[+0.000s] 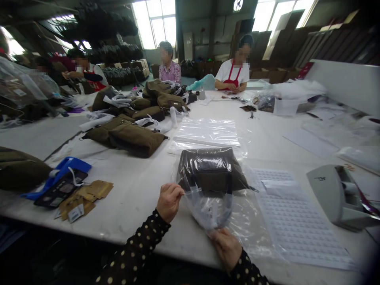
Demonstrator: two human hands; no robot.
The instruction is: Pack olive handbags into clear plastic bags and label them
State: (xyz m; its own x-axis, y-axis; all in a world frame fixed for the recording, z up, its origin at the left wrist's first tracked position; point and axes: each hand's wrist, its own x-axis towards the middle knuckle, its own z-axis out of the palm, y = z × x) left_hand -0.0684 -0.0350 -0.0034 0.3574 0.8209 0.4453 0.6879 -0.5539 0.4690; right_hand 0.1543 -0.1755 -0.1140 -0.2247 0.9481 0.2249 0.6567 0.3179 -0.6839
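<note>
A dark olive bag lies inside a clear plastic bag near the table's front edge. Its dark handles curve toward me under the plastic, wrapped in something whitish. My left hand is closed, pinching the plastic at the bag's lower left. Closer to me, my right hand grips the plastic just below the handle loop, with its fingers closed. Flat clear plastic bags lie just beyond the olive bag.
Olive bags are piled at the left centre. A blue tray and brown tags lie left. Label sheets and a grey-white machine are on the right. Several people sit across the white table.
</note>
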